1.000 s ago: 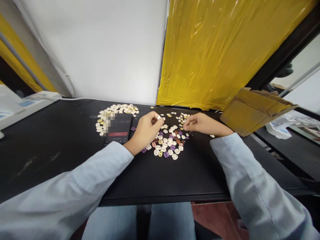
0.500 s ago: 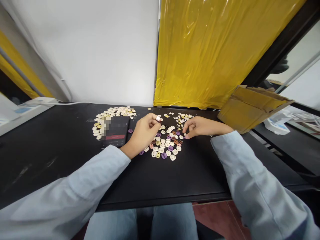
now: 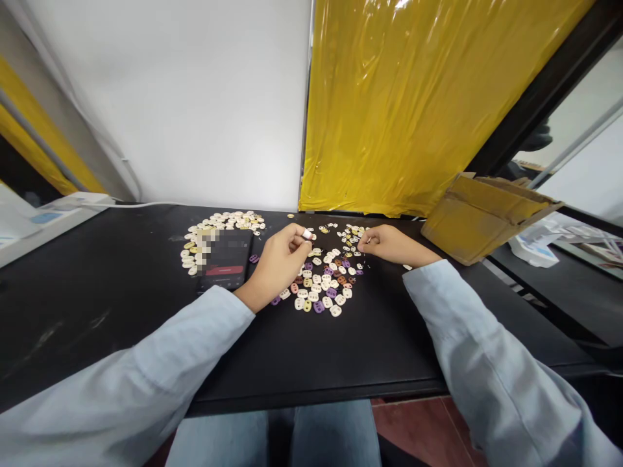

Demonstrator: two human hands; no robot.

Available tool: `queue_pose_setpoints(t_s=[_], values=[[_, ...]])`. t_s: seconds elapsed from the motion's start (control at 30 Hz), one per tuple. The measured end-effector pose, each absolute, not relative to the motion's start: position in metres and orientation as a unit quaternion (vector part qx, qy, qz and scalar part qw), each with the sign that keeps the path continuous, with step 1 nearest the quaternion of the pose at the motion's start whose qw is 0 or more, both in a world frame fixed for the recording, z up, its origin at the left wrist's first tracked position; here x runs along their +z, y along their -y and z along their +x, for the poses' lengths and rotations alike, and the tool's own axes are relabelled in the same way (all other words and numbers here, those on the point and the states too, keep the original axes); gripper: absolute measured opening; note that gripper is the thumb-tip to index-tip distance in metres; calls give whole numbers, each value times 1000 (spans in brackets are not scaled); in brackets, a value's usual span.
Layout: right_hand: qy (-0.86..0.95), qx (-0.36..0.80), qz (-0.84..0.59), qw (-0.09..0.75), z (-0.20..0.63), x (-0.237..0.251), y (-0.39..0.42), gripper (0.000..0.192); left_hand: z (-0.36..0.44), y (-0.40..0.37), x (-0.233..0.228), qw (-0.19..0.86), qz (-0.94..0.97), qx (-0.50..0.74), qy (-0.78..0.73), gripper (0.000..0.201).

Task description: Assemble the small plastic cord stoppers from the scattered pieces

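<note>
My left hand (image 3: 285, 253) is closed in a pinch over the left side of a spread of small oval pieces (image 3: 318, 305) with holes in them, in white, purple, brown and yellow. A white band wraps one of its fingertips; what the fingers hold is too small to make out. My right hand (image 3: 384, 244) is closed too, thumb against fingers, beside a cluster of smaller pale pieces (image 3: 351, 239) at the back. Anything between its fingertips is hidden. Left of my left hand a black phone (image 3: 224, 259) stands against a curved heap of cream pieces (image 3: 233, 220).
A worn cardboard box (image 3: 481, 214) stands at the right rear of the black table (image 3: 311, 363). Behind are a white wall (image 3: 219, 97) and a yellow plastic-covered panel (image 3: 389, 104). A white cable (image 3: 150, 205) runs along the back left.
My right hand has moved a little back, from the purple pieces to the smaller pale cluster, and its fingers have drawn together. My left hand has stayed nearly in place.
</note>
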State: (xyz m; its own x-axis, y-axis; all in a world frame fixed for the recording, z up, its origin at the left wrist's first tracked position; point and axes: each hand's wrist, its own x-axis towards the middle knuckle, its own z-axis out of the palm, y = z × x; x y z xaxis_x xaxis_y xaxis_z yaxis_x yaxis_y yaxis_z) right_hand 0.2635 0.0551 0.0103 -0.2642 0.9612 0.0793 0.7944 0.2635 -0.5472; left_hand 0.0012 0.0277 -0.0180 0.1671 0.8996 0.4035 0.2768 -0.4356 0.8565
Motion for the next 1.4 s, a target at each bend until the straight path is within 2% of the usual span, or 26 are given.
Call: queue_pose_setpoints(t_s=[0.3,0.5,0.73,0.9,1.4], values=[[799,198,-525,214,248,-7,-58,17,2,-31,-20,277,716,467,-438,16],[792,210,-527,226,245,-10,-59,11,-11,-44,-23,140,776,357,-501,29],[771,234,-530,264,242,-13,-62,9,-6,-50,-19,70,819,306,-480,38],[753,220,-531,322,238,-17,-65,10,2,-60,-22,73,839,294,-451,44],[723,236,-503,410,230,-19,-62,13,18,-71,-19,114,843,327,-411,24]])
